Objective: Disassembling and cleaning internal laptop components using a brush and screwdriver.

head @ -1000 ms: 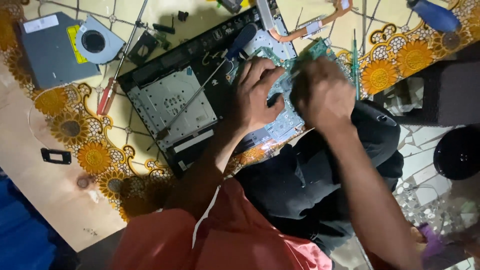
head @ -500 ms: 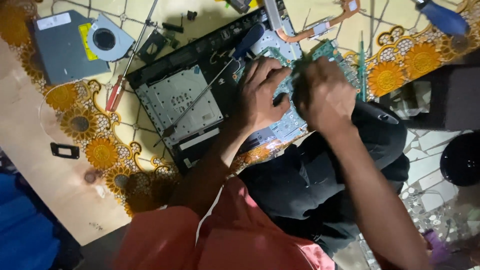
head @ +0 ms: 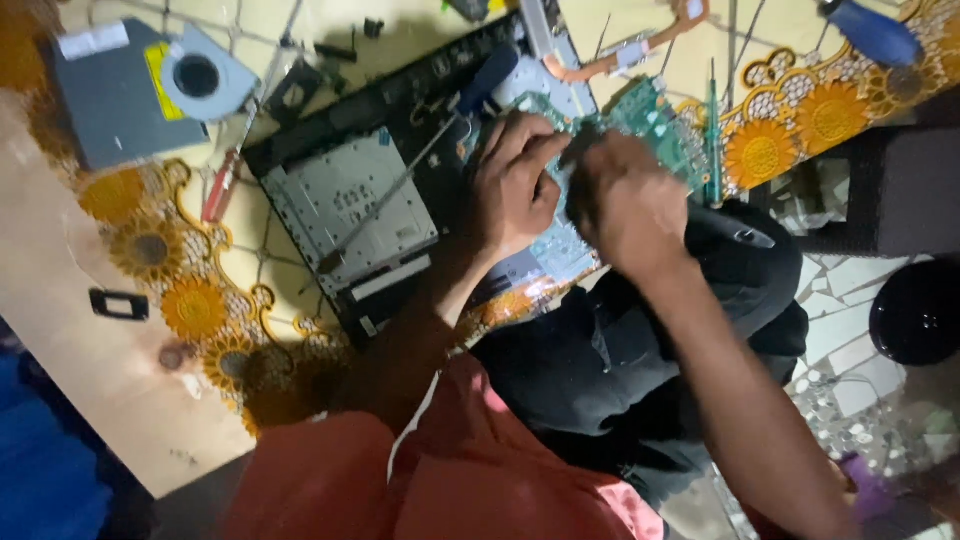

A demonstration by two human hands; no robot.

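Note:
An opened black laptop base [head: 300,160] lies on a flowered tablecloth. A green circuit board [head: 655,125] sits at its right end. My left hand [head: 515,190] rests on the board with its fingers curled down onto it. Right beside it, my right hand [head: 625,200] is blurred, its fingers closed over the board's upper edge; what lies under the fingers is hidden. A blue-handled screwdriver [head: 485,80] lies across the base, with its long shaft over the grey metal plate [head: 345,205].
A grey drive [head: 100,110] with a round fan [head: 200,80] on it lies at the top left. Nearby are a red-handled screwdriver [head: 218,190], a copper heat pipe [head: 620,55] and a green screwdriver [head: 713,140]. A black bag [head: 620,380] is on my lap; a black bowl [head: 915,310] stands right.
Both hands stay on the circuit board. My right hand has shifted slightly toward the left hand and is blurred with motion. The camera view has drifted a little.

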